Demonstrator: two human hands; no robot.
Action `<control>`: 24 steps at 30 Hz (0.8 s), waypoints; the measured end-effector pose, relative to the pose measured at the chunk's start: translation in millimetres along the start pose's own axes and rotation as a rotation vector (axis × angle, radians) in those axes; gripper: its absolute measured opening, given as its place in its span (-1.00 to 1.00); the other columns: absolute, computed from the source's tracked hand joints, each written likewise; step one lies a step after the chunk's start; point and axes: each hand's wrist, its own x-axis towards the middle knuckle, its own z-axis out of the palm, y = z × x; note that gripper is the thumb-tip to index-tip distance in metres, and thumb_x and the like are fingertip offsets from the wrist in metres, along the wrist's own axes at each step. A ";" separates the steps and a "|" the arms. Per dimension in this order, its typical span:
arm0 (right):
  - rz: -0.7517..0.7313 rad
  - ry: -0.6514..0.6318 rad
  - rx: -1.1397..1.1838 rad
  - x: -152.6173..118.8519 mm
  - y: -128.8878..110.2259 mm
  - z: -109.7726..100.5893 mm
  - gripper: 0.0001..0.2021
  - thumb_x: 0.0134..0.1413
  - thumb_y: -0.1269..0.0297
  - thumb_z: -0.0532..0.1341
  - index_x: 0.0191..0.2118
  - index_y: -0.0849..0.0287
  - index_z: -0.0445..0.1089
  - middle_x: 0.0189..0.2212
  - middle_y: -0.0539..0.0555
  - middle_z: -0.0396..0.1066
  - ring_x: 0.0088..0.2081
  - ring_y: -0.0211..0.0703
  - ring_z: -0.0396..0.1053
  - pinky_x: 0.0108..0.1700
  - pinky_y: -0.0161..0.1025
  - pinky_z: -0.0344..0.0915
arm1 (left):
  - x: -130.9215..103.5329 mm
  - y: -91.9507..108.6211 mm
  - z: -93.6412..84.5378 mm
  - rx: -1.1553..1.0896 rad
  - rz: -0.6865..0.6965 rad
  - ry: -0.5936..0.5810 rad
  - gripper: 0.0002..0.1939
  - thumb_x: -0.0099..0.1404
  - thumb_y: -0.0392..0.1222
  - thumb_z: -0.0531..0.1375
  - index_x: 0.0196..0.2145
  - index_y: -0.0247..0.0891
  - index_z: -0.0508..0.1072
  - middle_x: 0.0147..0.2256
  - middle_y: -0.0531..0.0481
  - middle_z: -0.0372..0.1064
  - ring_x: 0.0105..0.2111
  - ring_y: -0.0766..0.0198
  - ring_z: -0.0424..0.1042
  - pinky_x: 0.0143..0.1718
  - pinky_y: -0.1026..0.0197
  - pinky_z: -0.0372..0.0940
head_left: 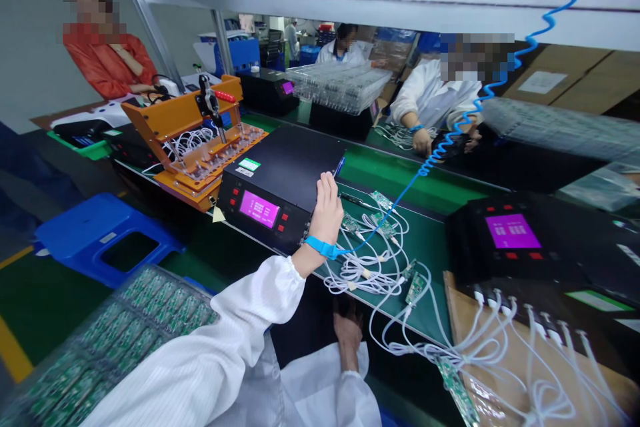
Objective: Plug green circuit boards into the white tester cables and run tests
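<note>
With the fingers of the left hand (pixel 327 208) laid together against the black box (pixel 295 163) on the surface (pixel 425 233), grip unclear, and the right hand's (pixel 349 330) indiscernible, circuit boards (pixel 415 289) could be dragged if cables (pixel 363 265) were snagged by the blue cord (pixel 431 161).

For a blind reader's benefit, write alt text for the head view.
The left hand, wearing a blue wrist strap, is at the right end of a black rectangular box with a purple screen; coiled white cables and green circuit boards lie beside the box.
</note>
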 end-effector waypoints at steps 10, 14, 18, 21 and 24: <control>-0.011 -0.062 0.015 2.7 4.7 3.6 -0.29 0.31 -0.13 0.09 0.41 0.20 0.22 0.31 0.37 0.30 0.34 0.28 0.26 0.27 -0.01 0.27 | -1.2 -0.2 -0.5 -0.019 -0.006 -0.008 -0.53 0.44 -0.44 -0.05 0.14 -0.64 0.50 0.43 -0.45 -0.04 0.47 -0.16 -0.09 0.50 -0.15 -0.11; 0.003 -0.090 0.014 3.1 5.7 3.3 -0.31 0.31 -0.11 0.11 0.40 0.20 0.24 0.33 0.35 0.28 0.39 0.24 0.19 0.30 -0.05 0.25 | -0.8 -0.4 -0.3 -0.059 -0.018 -0.005 -0.53 0.43 -0.45 -0.04 0.14 -0.61 0.51 0.44 -0.41 -0.03 0.47 -0.13 -0.11 0.50 -0.16 -0.12; 0.007 -0.118 0.034 3.4 5.9 2.7 -0.34 0.32 -0.04 0.12 0.41 0.18 0.22 0.36 0.33 0.25 0.41 0.22 0.15 0.33 -0.04 0.21 | -0.7 -0.2 -0.4 -0.056 -0.018 -0.006 -0.53 0.43 -0.45 -0.04 0.15 -0.64 0.49 0.43 -0.43 -0.03 0.47 -0.14 -0.11 0.50 -0.14 -0.12; 0.023 -0.110 0.042 3.9 5.7 3.1 -0.33 0.33 -0.04 0.12 0.41 0.24 0.20 0.35 0.40 0.24 0.38 0.25 0.20 0.29 0.01 0.24 | -0.6 -0.4 -0.8 -0.056 -0.016 -0.004 -0.53 0.43 -0.45 -0.03 0.15 -0.66 0.49 0.43 -0.45 -0.02 0.47 -0.15 -0.09 0.50 -0.13 -0.11; 0.012 -0.095 0.047 4.3 6.0 4.0 -0.33 0.31 -0.07 0.13 0.39 0.21 0.24 0.29 0.40 0.30 0.34 0.28 0.27 0.24 0.02 0.29 | -0.6 -0.6 -0.8 -0.051 -0.013 0.002 -0.53 0.43 -0.45 -0.04 0.16 -0.62 0.49 0.43 -0.41 0.00 0.46 -0.14 -0.06 0.49 -0.16 -0.07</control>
